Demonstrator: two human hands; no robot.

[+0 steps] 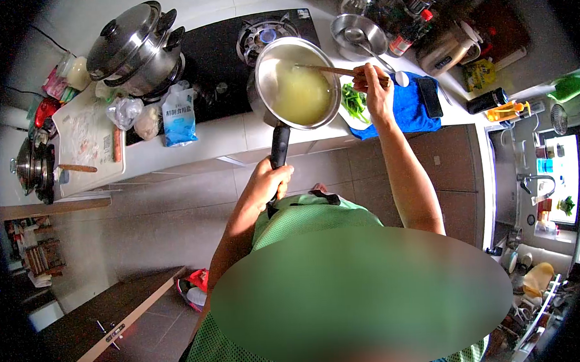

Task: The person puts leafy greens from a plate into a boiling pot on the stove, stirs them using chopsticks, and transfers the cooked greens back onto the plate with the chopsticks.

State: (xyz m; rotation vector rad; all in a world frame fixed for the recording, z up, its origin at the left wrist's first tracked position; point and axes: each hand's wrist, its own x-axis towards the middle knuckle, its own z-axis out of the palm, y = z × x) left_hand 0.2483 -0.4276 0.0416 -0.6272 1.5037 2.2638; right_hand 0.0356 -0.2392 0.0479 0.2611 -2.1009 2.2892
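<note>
My left hand (267, 184) is wrapped round the black handle of a steel saucepan (267, 67), which is held tilted toward me at the counter's front edge, before the gas burner. Pale yellow, cloudy liquid (304, 97) lies in the pan. In my right hand (378, 90) are wooden chopsticks (340, 70), their tips inside the pan near the liquid. Chopped green vegetables (354, 104) on a white plate lie below my right hand. Under my right wrist is a blue towel (403, 108) with a dark phone (430, 98) on it.
A steel bowl (339, 47) with a ladle (355, 36) stands behind the chopsticks, near bottles and a kettle (449, 48). Left are a large lidded pot (132, 55), a blue-white bag (180, 118) and a cutting board (64, 123). A gas burner (267, 36) is behind the pan.
</note>
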